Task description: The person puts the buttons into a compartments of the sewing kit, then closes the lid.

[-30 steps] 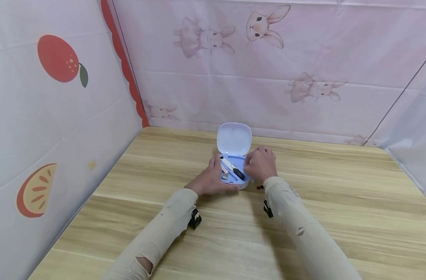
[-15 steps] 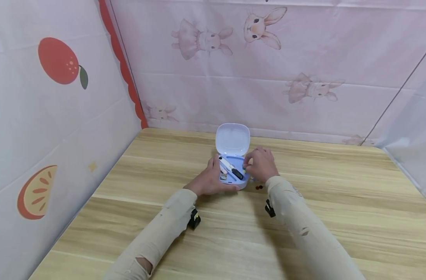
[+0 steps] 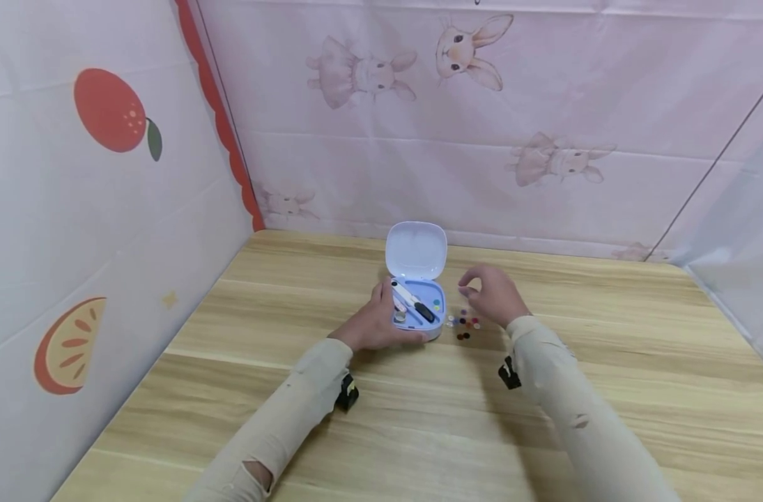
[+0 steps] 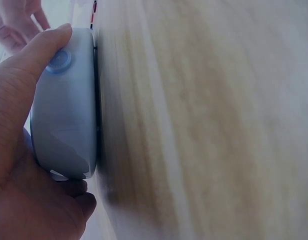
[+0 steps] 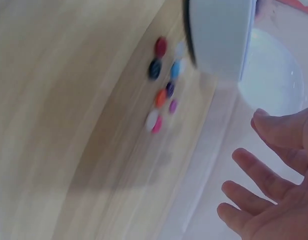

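Note:
My left hand [image 3: 371,324] grips a small light-blue case [image 4: 64,110] around its left side and front, the thumb along the front wall by a round blue catch [image 4: 60,61]. The white lid [image 3: 417,249] stands raised at the back. Inside lie a slim white tool with a black end [image 3: 414,301], a small silver round piece [image 3: 400,316] and a few small coloured buttons [image 3: 436,304]. My right hand [image 3: 497,296] hovers just right of the case, fingers loosely bent and apart, holding nothing. Below it several loose buttons [image 5: 160,98] in red, black, blue, white and pink lie on the table.
The wood-grain table [image 3: 381,432] reaches back to a pink rabbit-print curtain [image 3: 469,139]. A white fruit-print curtain [image 3: 36,209] closes off the left side. A black strap mount sits at each wrist.
My right hand has drawn back from the case to the right, uncovering green and yellow buttons inside it and more buttons on the table. My left hand keeps its hold.

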Demonstrator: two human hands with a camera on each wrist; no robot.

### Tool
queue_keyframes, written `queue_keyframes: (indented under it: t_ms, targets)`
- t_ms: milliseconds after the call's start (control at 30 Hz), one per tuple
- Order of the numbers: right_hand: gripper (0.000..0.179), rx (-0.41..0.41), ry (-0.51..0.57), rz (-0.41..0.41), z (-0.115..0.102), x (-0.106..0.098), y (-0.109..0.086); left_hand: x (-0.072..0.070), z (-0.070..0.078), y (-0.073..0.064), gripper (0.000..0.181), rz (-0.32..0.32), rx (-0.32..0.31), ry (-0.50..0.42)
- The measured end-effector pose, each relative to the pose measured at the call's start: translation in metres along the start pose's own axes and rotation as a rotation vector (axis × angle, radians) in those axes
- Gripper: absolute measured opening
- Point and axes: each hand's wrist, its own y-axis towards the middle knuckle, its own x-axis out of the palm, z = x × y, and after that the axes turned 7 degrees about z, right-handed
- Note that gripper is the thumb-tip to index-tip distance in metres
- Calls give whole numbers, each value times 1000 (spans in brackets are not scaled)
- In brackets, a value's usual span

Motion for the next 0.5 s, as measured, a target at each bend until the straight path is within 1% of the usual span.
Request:
queue_keyframes:
  t_ms: [167, 300, 400, 500]
  targets:
    - [12, 22, -25, -16, 16, -6, -5, -1, 1, -1, 140, 7, 18, -5]
    - [6, 7, -50, -24, 26, -8, -9, 0, 0, 0, 141, 8, 22, -4]
    - [9, -1, -75, -37, 32, -8, -11, 1, 0, 1, 141, 10, 23, -7]
    - [13, -4, -103, -68, 34, -8, -12, 1, 0, 1, 142, 11, 21, -8]
